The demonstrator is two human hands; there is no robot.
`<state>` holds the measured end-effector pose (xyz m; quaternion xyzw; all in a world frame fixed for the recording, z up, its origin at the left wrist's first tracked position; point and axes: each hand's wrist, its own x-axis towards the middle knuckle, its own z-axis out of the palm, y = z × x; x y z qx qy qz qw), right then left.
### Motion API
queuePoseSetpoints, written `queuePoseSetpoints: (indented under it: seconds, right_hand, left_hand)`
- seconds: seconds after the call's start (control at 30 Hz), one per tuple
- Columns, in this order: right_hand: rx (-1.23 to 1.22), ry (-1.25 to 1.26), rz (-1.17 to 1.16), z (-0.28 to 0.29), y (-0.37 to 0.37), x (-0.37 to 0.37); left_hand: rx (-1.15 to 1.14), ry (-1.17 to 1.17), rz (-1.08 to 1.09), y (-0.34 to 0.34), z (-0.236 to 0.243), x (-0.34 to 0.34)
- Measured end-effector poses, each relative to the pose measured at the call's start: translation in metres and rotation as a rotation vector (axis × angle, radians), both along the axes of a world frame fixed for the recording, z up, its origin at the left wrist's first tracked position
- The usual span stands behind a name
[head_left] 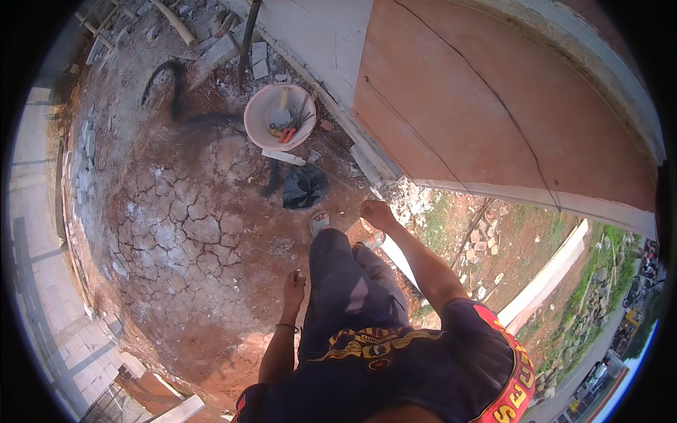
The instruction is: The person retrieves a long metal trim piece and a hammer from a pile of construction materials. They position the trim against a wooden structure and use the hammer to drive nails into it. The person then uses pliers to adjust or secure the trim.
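Observation:
My left hand (293,289) is down beside my left thigh with its fingers closed. A small dark thing with a pale tip shows at the fingers, too small to name. On the other side, my right hand (379,214) makes a fist in front of me, and nothing sticks out of it. Ahead of my feet lies a crumpled black plastic bag (305,187). Just beyond it stands a wide pale basin (257,115) with several hand tools inside, some with orange-red handles (286,135). Neither hand touches the bag or the basin.
Cracked reddish ground (176,218) spreads to my left. An orange-brown wall (493,106) with hanging dark cables rises at the right. Broken bricks (481,237) and a pale beam (546,275) lie right of me. A dark hose-like length (176,92) lies at the far left.

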<state>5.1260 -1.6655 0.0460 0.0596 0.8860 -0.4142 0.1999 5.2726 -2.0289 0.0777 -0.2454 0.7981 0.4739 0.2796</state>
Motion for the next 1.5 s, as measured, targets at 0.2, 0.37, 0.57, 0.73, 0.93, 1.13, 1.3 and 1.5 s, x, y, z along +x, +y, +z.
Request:
queuePoseSetpoints:
  seconds: [0.2, 0.37, 0.57, 0.73, 0.93, 1.13, 1.3, 1.5]
  right_hand:
    - [0.286, -0.140, 0.003, -0.213, -0.026, -0.099]
    - [0.558, 0.014, -0.107, -0.341, -0.045, -0.192]
    - [0.762, 0.163, -0.034, -0.360, -0.069, -0.228]
    - [0.233, -0.022, -0.352, -0.310, -0.075, -0.177]
    - [-0.495, -0.271, -0.609, -0.136, -0.039, 0.009]
    - [-0.346, -0.510, -0.644, 0.026, 0.027, 0.143]
    - [-0.171, -0.421, -0.517, 0.112, 0.064, 0.175]
    - [0.024, 0.036, -0.457, 0.224, 0.043, 0.158]
  left_hand:
    - [-0.023, 0.017, -0.220, 0.037, -0.030, -0.011]
    - [-0.293, -0.120, -0.479, 0.061, -0.037, 0.009]
    - [-0.389, -0.158, -0.491, 0.066, -0.048, 0.011]
    - [-0.373, -0.159, -0.470, 0.075, -0.050, 0.007]
    - [-0.204, -0.106, -0.229, 0.078, -0.067, 0.003]
    - [-0.008, -0.026, -0.095, 0.116, -0.034, -0.056]
    - [0.186, 0.108, -0.213, 0.155, 0.030, -0.127]
    - [0.455, 0.168, -0.450, 0.191, 0.097, -0.197]
